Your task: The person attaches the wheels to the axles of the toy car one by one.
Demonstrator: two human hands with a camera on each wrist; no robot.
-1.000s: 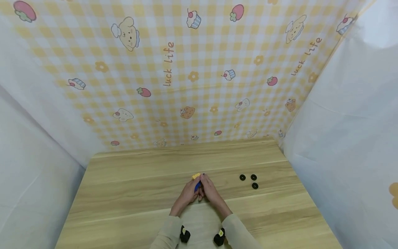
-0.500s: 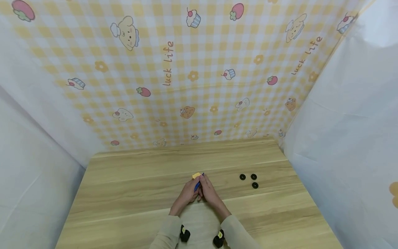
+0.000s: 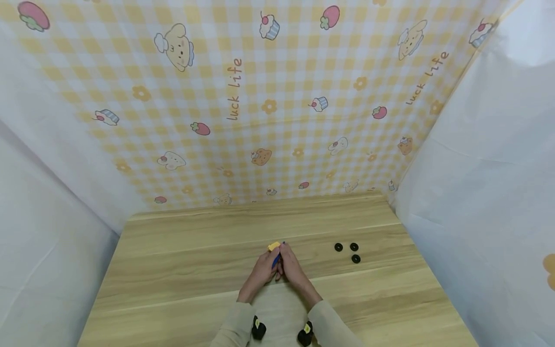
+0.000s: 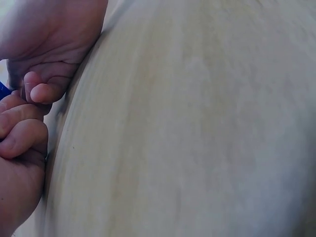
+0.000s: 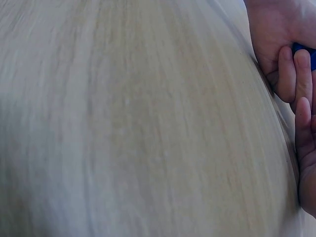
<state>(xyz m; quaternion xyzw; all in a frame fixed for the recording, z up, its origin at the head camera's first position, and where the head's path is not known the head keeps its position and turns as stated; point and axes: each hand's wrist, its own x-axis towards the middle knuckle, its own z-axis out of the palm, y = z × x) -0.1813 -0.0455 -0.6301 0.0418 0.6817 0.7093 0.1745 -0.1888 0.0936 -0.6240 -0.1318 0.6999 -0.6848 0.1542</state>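
Note:
Both hands meet over the middle of the wooden table (image 3: 173,270). My left hand (image 3: 261,273) and right hand (image 3: 294,271) together grip a small blue piece (image 3: 275,260) with a yellow part (image 3: 273,246) sticking out past the fingertips. In the left wrist view, the curled fingers of the left hand (image 4: 19,140) lie against the right hand (image 4: 49,39), with a sliver of the blue piece (image 4: 4,91) between them. The right wrist view shows the right hand (image 5: 306,148) below the left hand (image 5: 276,29), and the blue piece (image 5: 306,51) pinched at the edge. Most of the piece is hidden.
Three small black rings (image 3: 349,251) lie on the table to the right of the hands. A yellow checked backdrop (image 3: 269,106) stands behind the table, and white sheets (image 3: 485,202) hang along both sides. Light sleeves (image 3: 236,327) cover both forearms.
Almost nothing: the hands stay pressed together at the same spot, and the blue piece shows as a slightly thinner sliver between them.

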